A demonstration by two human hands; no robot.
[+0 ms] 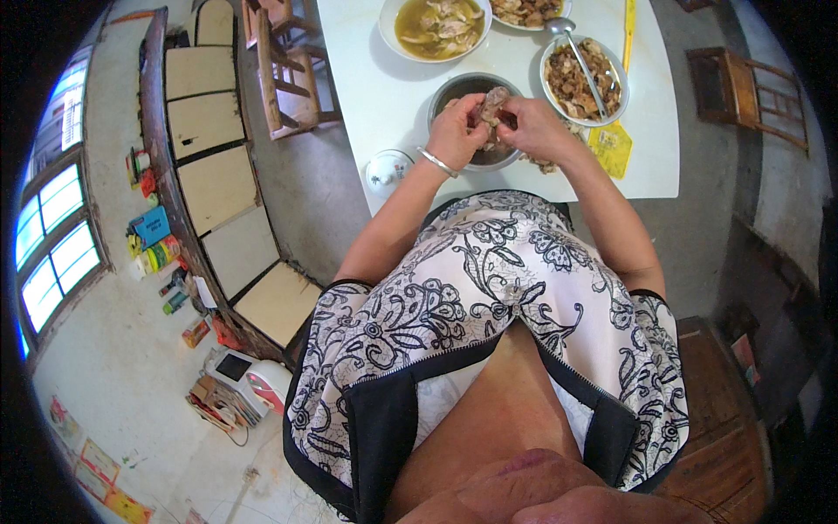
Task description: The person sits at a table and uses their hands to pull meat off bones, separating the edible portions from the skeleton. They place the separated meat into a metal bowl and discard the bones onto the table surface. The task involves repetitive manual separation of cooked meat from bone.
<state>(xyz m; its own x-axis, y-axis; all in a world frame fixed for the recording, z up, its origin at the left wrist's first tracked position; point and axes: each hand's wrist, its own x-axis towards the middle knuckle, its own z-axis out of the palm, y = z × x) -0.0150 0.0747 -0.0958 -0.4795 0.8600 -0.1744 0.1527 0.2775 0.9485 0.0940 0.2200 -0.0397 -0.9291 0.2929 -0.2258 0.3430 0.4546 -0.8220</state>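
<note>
Both hands grip one piece of cooked meat on the bone [494,105] above a round metal bowl [440,88]. My left hand [459,130], with a silvery bangle at the wrist, holds it from the left. From the right, my right hand [533,130] pinches the same piece. More meat lies in the bowl, partly hidden under the hands. Scraps of meat or bone [545,165] lie on the white table beside the bowl, partly behind my right wrist.
Beyond stand a bowl of meat in yellowish broth [440,29], a dish of browned food [524,13] and a bowl of meat pieces [576,82] with a metal spoon [584,65]. A yellow fly swatter [610,149] and a white lid [389,173] flank the metal bowl.
</note>
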